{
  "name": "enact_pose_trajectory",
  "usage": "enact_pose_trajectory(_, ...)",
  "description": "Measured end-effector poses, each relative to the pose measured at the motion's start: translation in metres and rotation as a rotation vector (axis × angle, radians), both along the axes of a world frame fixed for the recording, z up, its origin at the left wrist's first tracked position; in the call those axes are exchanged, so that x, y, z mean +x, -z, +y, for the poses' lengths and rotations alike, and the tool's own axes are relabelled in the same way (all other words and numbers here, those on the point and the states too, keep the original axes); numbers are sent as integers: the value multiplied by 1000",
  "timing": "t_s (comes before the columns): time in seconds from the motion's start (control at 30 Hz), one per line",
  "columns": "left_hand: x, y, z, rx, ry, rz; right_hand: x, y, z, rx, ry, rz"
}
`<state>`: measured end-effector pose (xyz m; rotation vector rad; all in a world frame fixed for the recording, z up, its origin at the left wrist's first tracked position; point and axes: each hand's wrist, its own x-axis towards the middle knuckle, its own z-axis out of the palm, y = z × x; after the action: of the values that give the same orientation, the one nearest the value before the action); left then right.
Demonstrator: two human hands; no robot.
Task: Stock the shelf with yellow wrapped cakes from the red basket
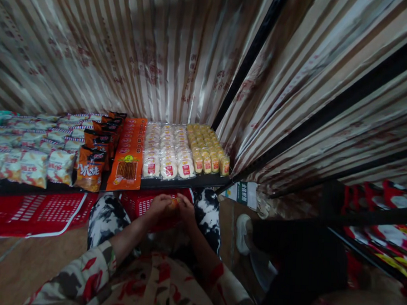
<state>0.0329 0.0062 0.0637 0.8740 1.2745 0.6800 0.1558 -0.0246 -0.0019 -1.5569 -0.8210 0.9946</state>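
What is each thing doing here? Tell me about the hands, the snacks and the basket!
Left hand: closed on a small orange snack, over the basket.
Right hand: closed on the same snack.
Orange snack: held between both hands.
Red basket: on the floor, under the shelf edge.
White buns: wrapped, in neat rows on the shelf.
Yellow cakes: wrapped, in rows.
Shelf: full.

Large white characters on brown snack bag (90, 168) — not clearly legible
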Motion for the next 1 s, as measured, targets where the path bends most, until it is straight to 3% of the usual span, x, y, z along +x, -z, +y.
enact_pose_trajectory(0.37, 0, -28, 19, 59, 103, 75, 11, -30, -12, 234, -150, -509)
enact_pose_trajectory(0.7, 15, -41, 29, 89, 197, 84, 19, -46, -22, 332, -273, -687)
enact_pose_trajectory(0.87, 29, -49, 33, 102, 206, 56, 26, -49, -21, 373, -140, -814)
enact_pose_trajectory(1.0, 44, -51, 33, 125, 165, 25, 30, -58, -19, 320, -9, -866)
